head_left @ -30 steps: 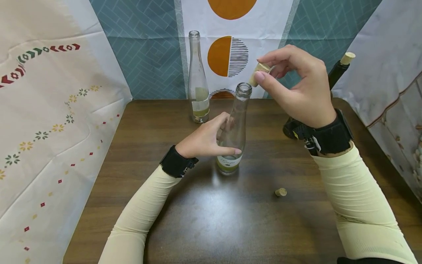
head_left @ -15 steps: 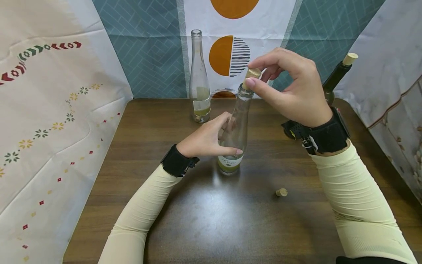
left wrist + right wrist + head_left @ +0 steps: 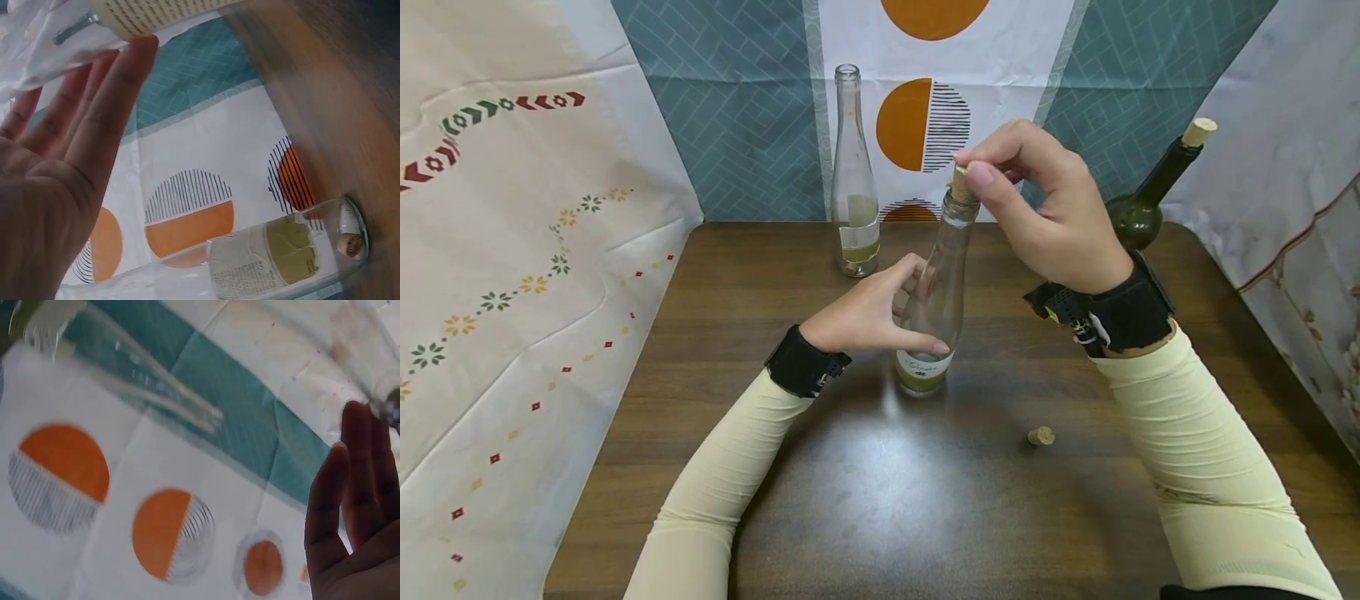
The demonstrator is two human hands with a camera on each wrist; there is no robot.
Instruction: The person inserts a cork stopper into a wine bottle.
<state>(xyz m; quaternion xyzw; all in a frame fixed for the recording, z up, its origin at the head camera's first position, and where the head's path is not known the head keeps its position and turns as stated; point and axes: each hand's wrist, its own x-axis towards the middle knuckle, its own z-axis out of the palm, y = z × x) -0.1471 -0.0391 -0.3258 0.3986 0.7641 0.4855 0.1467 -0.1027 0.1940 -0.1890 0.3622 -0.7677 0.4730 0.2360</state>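
My left hand (image 3: 868, 315) grips a clear glass bottle (image 3: 946, 292) by its body, thumb in front and fingers behind. That bottle stands on the wooden table, its lower part wrapped by a white and green label. Above it, my right hand (image 3: 1048, 212) pinches a cork (image 3: 961, 185) between thumb and forefinger, its lower end at the bottle's mouth. Fingertips hide part of this cork. In the left wrist view, the fingers (image 3: 103, 119) lie along the bottle's glass. The right wrist view catches the right hand (image 3: 356, 537) near the bottle's mouth at the edge.
A second clear bottle (image 3: 855, 187) stands uncorked at the back, with a cork (image 3: 350, 244) lying inside its base. At the back right, a dark green bottle (image 3: 1138, 221) has a cork (image 3: 1198, 132) in its neck. Another cork (image 3: 1041, 436) lies on the table (image 3: 850, 517) toward the front.
My right hand has moved left and down, bringing the cork from beside the bottle onto its mouth, where it now stands more upright. My left hand stays in place on the bottle.
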